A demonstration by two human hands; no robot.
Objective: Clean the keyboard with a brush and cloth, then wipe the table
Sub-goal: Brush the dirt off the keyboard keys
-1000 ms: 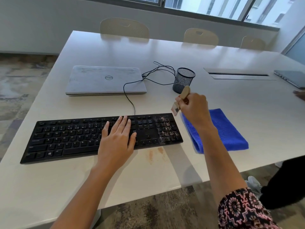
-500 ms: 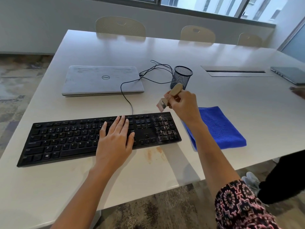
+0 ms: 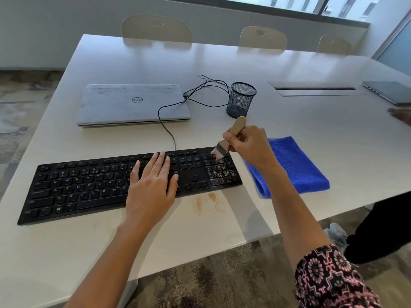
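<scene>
- The right grip [image 3: 251, 147] is grasping the wooden brush [image 3: 237, 126], fingers curling round its handle; the bristles are touching the keys just below and left of this grip.
- The left grip [image 3: 151, 185] is lying released, its straight fingers pressing flat on the middle of the black keyboard [image 3: 89, 187].
- Pale specks [image 3: 220, 172] are covering the number-pad keys right beneath the right grip.
- The folded blue cloth [image 3: 295, 165] is lying on the desk [image 3: 289, 121] just right of the right grip, beside the keyboard's end.
- Beyond both grips, a closed Dell laptop [image 3: 133, 103] and a mesh pen cup [image 3: 241, 100] are sitting.
</scene>
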